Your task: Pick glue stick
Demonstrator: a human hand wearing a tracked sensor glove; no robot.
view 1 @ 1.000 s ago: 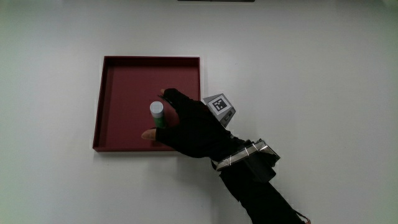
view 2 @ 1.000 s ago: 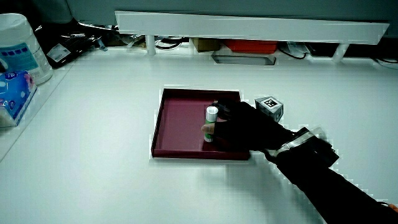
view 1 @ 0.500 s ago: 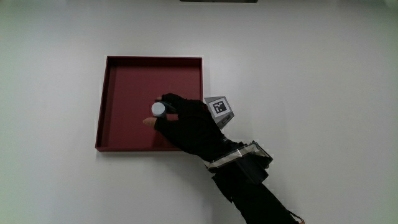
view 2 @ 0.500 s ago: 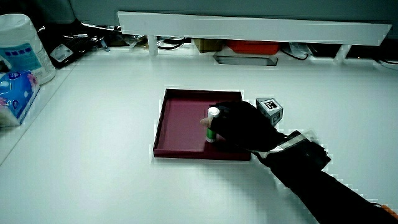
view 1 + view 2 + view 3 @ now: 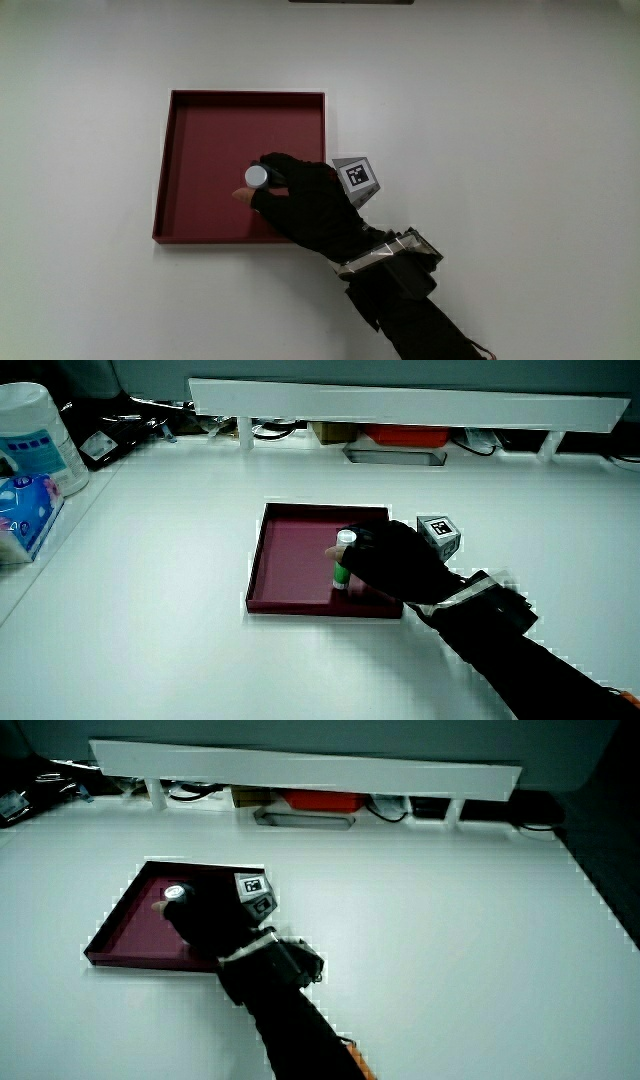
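Fingers point(image 5: 272, 165) of my gloved hand point(image 5: 305, 200) were curled around the glue stick point(image 5: 256, 177), with the thumb tip showing on the side of it nearer to me, so the grip was closed on the stick. The stick stood upright, white cap up and green body showing below it in a side view point(image 5: 342, 563). It was inside the dark red tray point(image 5: 200, 110), nearer to me than the tray's middle and toward the wall where my wrist crossed in. Whether its base touched the tray floor I could not tell, since the glove hid it. The patterned cube point(image 5: 359, 177) on the back of my hand sat just outside that tray wall.

I judged the grasp to be made and the lift to be the step in hand. The next move called for a straight rise, keeping the stick upright until its base cleared the tray's low rim.

The tray held nothing but the stick and my hand. Its floor was otherwise bare in both side views point(image 5: 130, 920).
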